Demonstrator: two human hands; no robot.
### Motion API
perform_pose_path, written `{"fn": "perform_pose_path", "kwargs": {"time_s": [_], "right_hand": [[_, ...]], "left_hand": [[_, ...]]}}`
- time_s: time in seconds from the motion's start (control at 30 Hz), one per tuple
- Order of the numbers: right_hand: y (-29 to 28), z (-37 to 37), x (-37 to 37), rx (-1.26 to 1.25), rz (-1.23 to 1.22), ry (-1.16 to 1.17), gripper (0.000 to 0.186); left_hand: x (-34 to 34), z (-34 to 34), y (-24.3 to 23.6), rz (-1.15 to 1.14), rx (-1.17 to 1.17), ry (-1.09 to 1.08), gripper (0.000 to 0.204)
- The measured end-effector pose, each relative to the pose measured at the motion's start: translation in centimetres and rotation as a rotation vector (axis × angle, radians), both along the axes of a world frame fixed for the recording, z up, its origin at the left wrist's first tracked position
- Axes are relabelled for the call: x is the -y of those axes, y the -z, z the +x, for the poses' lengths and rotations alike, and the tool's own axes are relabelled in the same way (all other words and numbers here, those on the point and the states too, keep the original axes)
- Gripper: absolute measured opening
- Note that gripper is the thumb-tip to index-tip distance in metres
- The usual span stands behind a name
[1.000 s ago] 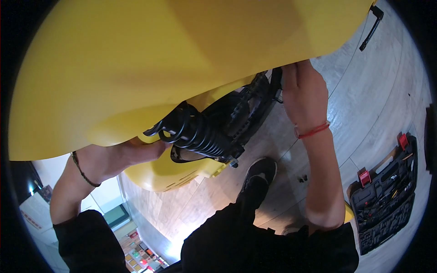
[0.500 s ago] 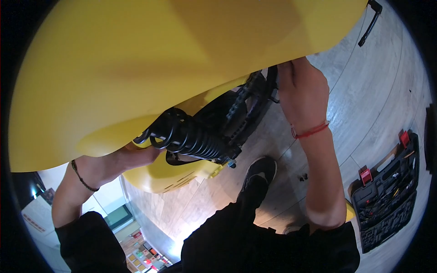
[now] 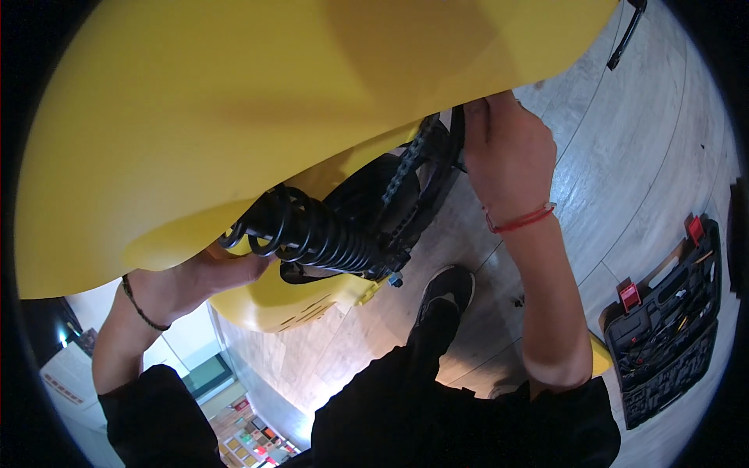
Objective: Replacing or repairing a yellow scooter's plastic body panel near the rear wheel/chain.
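Note:
Under a large yellow body panel [image 3: 257, 70] sit a black coil-spring shock absorber [image 3: 312, 226], a chain [image 3: 402, 175] and black curved parts. My left hand [image 3: 234, 269] reaches in beside the shock at the lower left; its thumb shows, its other fingers are hidden. My right hand [image 3: 511, 152], closed, is at the panel's lower edge right of the chain, fingertips out of sight on something I cannot make out. A smaller yellow panel [image 3: 265, 308] hangs below the shock.
An open black tool case [image 3: 663, 327] with red latches lies at the right on the plank floor [image 3: 640, 148]. A black bar [image 3: 628, 39] shows at the top right. My shoe [image 3: 452, 285] is below the work; shelving with colourful items [image 3: 250, 437] is at the lower left.
The yellow panel, shock and chain have shifted slightly leftward in view, showing more chain. My right hand has moved a little up and left; my left hand stays beside the shock.

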State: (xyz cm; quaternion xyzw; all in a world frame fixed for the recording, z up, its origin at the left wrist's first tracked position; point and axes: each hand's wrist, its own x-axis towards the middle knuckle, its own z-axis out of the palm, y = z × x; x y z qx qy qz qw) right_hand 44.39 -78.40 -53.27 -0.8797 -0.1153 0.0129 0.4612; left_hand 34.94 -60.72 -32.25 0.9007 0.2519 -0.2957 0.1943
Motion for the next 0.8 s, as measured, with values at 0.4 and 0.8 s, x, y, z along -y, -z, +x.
{"fn": "perform_pose_path", "kwargs": {"time_s": [0.4, 0.8], "right_hand": [[0.9, -0.4, -0.6, 0.103, 0.014, 0.061, 0.024], [0.6, -0.9, -0.8, 0.073, -0.017, 0.093, 0.023]], "left_hand": [[-0.1, -0.1, -0.1, 0.018, 0.064, 0.103, 0.061], [-0.3, -0.2, 0.2, -0.038, 0.101, 0.112, 0.061]]}}
